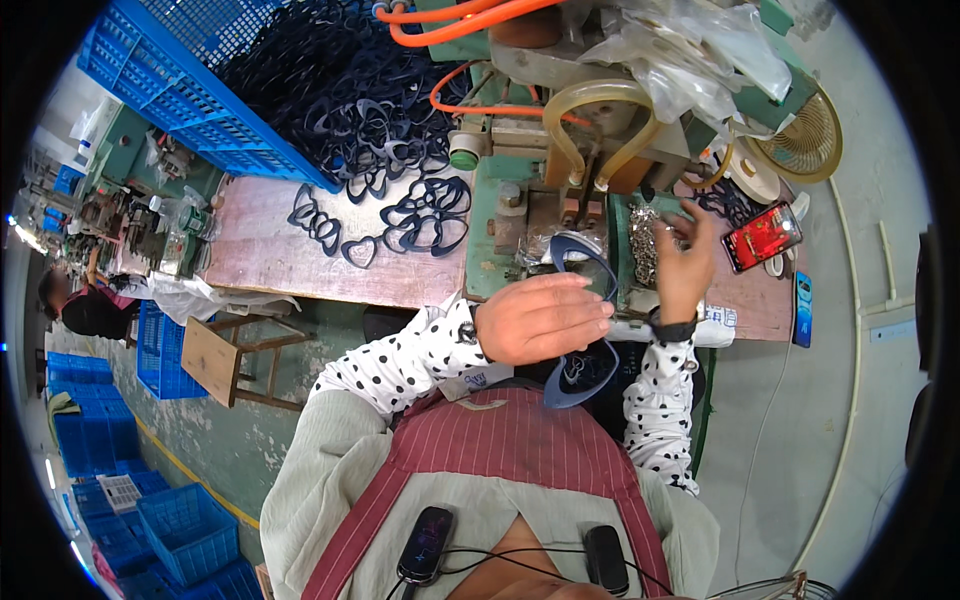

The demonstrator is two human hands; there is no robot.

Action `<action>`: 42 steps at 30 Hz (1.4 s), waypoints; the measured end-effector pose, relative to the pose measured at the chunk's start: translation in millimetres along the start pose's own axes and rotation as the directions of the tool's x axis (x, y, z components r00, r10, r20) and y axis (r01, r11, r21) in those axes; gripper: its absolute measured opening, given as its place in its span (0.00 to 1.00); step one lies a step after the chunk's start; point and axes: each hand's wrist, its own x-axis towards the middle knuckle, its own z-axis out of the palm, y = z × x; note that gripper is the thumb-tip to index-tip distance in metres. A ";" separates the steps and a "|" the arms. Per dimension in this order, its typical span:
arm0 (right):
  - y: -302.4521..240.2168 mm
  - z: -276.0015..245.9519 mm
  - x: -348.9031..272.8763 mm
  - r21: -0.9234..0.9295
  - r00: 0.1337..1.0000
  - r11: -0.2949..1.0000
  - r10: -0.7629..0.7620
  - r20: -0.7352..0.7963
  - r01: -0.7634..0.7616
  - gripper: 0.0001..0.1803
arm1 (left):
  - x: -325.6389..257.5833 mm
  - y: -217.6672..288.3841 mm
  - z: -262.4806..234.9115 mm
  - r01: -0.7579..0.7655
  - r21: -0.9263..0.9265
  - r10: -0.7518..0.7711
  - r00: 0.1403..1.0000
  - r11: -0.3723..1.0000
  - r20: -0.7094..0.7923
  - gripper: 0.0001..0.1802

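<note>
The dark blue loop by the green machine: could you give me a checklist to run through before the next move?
1. Loop held in the left hand: ok.
2. Small metal pieces within the right hand's reach: ok.
3. A metal piece picked up by the right hand: cannot tell.
4. Loop's upper end lined up with the machine: cannot tell.
5. Phone off to the right, apart from both hands: ok.

I'm seeing a dark-blue loop (570, 243) partly hidden by the left hand (540, 318), and a crate (190, 95) at the counter's (255, 240) far-left corner cropped above.
</note>
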 end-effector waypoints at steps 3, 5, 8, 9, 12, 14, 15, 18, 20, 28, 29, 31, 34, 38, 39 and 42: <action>78.4 -13.1 -3.0 -0.147 0.986 0.980 0.146 0.079 -0.133 0.18 | -1.5 -6.0 3.3 -0.026 -0.009 0.026 0.999 1.000 0.028 0.17; 86.0 -24.1 -12.6 0.071 0.952 0.964 0.239 0.192 -0.257 0.14 | -6.5 -12.6 8.2 -0.049 -0.046 0.050 0.999 0.998 0.010 0.18; 69.3 -43.1 -21.9 -0.167 0.940 0.974 0.198 0.277 -0.156 0.16 | -3.7 -11.0 3.9 -0.016 -0.090 0.019 0.999 0.996 0.036 0.18; 70.3 -43.7 -26.7 -0.301 0.956 0.954 0.091 0.280 -0.002 0.17 | -2.7 -10.5 4.0 -0.016 -0.077 0.018 0.999 0.997 0.036 0.18; 68.7 -32.0 -37.8 -0.549 0.939 0.817 0.028 0.342 0.176 0.20 | -1.4 -8.2 5.2 -0.015 -0.043 0.016 1.000 0.999 0.024 0.18; 75.1 -24.7 -34.3 -0.520 0.949 0.846 0.063 0.309 0.113 0.15 | -3.1 -7.5 7.7 -0.013 -0.033 0.013 1.000 0.999 -0.001 0.17; 74.6 -23.6 -31.0 -0.419 0.955 0.905 0.058 0.292 0.074 0.14 | -4.0 -5.6 7.2 -0.002 -0.005 0.002 1.000 1.000 0.006 0.16; 81.3 -23.1 -22.6 -0.182 0.984 0.983 -0.001 0.180 0.035 0.08 | -8.7 1.0 1.4 -0.005 0.103 -0.002 0.998 0.995 0.070 0.15; 89.2 -19.6 -24.8 -0.133 0.991 0.991 0.018 0.129 -0.001 0.09 | -21.9 -7.2 -6.2 -0.080 0.206 0.084 0.996 0.975 -0.008 0.16; 74.3 -11.3 -30.5 -0.099 0.982 0.978 0.187 -0.005 -0.186 0.07 | -140.0 -134.9 -31.1 0.754 0.649 -0.658 0.539 0.099 -0.526 0.17; 74.4 -11.7 -31.0 -0.066 0.966 0.964 0.256 -0.020 -0.257 0.07 | -152.2 -143.1 -29.9 0.743 0.669 -0.767 0.426 -0.006 -0.480 0.19; 79.2 -12.4 -32.8 -0.084 0.987 0.983 0.157 -0.042 -0.160 0.07 | -171.0 -154.7 -28.7 0.705 0.692 -0.899 0.189 -0.155 -0.394 0.20; 85.2 -10.7 -32.9 -0.104 0.997 0.993 0.058 -0.047 -0.062 0.06 | -188.3 -159.9 -32.9 0.700 0.709 -0.813 0.364 -0.084 -0.455 0.15; 80.0 -12.0 -30.9 -0.145 1.000 0.989 -0.001 -0.013 -0.001 0.06 | -155.2 -147.0 -67.1 0.662 0.749 -0.592 0.618 0.037 -0.517 0.10; 79.1 -10.3 -30.2 -0.132 1.000 0.991 0.013 0.000 -0.013 0.06 | -147.2 -142.3 -77.3 0.722 0.679 -0.643 0.583 0.129 -0.497 0.12; 72.9 -3.0 -25.6 -0.047 0.997 0.997 0.066 0.033 -0.064 0.07 | -102.4 -103.4 -76.3 0.869 0.311 -0.654 0.494 0.385 -0.573 0.13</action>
